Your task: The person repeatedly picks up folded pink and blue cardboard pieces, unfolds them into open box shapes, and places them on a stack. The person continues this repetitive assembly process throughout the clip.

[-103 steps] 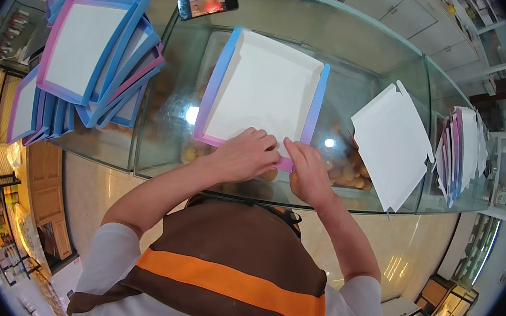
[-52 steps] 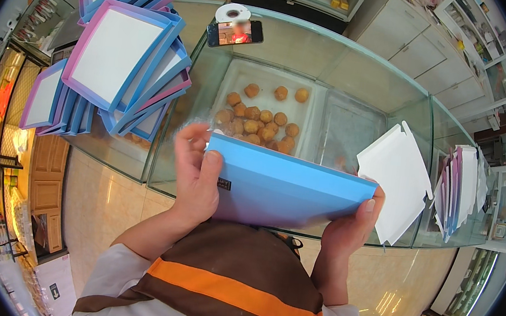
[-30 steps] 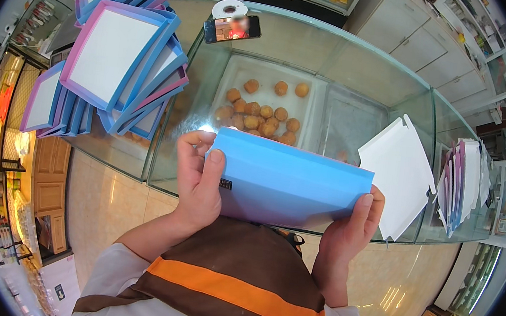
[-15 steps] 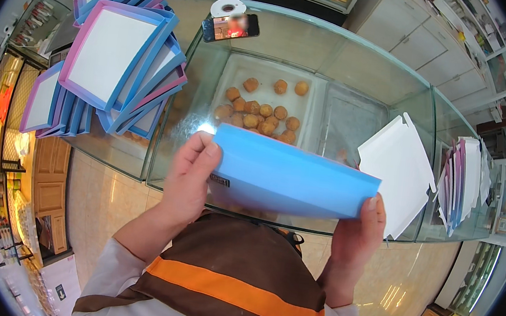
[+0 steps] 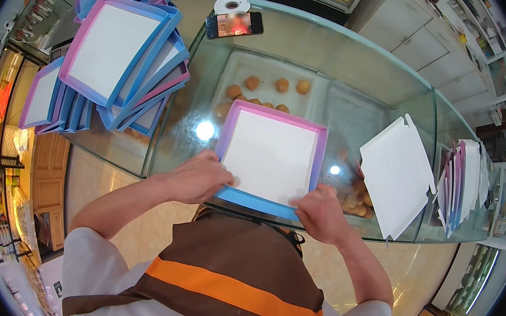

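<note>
A shallow cardboard box (image 5: 273, 154) with a white inside lies face up on the glass display case in front of me. Three of its low walls are purple and the near one is blue. My left hand (image 5: 201, 177) is closed on the near left corner, fingertips reaching over the wall. At the near right corner my right hand (image 5: 323, 215) grips the box the same way, its thumb side against the blue wall. To the right lies a flat white cardboard sheet (image 5: 395, 179) with notched edges.
Stacked blue and purple boxes (image 5: 116, 51) rise at the left. Under the glass are round brown pastries (image 5: 281, 85) on a tray. A phone (image 5: 234, 26) leans by a white roll (image 5: 232, 4) at the back. More folded sheets (image 5: 456, 185) stand far right.
The box was held up with its blue outer side showing. It has been lowered onto the glass with its white inside up, and both hands have moved to its near corners.
</note>
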`<state>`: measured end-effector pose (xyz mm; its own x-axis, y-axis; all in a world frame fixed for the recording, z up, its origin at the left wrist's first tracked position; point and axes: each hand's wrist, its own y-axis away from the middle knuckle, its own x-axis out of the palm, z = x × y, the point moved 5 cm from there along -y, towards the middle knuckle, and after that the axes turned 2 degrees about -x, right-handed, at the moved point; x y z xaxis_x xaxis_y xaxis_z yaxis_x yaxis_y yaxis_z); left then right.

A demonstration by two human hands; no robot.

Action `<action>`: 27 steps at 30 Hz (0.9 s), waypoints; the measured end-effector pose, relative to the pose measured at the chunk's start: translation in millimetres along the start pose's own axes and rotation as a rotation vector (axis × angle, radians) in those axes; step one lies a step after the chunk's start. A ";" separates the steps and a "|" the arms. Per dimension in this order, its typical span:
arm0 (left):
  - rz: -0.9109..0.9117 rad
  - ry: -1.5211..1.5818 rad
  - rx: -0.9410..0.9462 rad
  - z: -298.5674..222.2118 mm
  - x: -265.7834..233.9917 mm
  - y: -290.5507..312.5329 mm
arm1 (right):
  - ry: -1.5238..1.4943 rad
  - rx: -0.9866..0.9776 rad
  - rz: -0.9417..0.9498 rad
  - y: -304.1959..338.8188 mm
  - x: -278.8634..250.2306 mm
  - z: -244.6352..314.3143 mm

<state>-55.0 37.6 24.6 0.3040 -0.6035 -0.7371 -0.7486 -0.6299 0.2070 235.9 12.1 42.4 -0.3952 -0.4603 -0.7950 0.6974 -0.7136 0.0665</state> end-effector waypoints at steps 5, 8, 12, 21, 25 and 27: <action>0.001 -0.145 -0.038 -6.6 -6.4 -4.7 | 0.043 0.069 -0.057 -7.8 4.0 -4.7; -0.033 -0.207 0.078 -9.3 -8.1 0.4 | 0.032 0.099 -0.064 -6.5 1.1 -5.5; -0.137 -0.301 0.100 1.7 -6.7 1.6 | 0.083 0.041 -0.115 -5.5 5.7 -6.5; -0.204 -0.142 0.235 -32.8 27.5 -80.1 | 0.045 0.023 -0.237 -28.3 22.0 -16.8; -0.210 -0.084 0.212 -49.2 37.1 -112.0 | 0.000 0.098 -0.354 -21.6 24.2 -31.0; -0.223 -0.053 0.242 -48.7 35.3 -115.8 | -0.029 0.106 -0.387 -12.6 31.4 -37.6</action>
<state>71.2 65.5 5.9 0.4499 -0.4338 -0.7806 -0.7872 -0.6054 -0.1172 237.2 26.6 -6.1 -0.6346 -0.1601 -0.7561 0.4283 -0.8872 -0.1716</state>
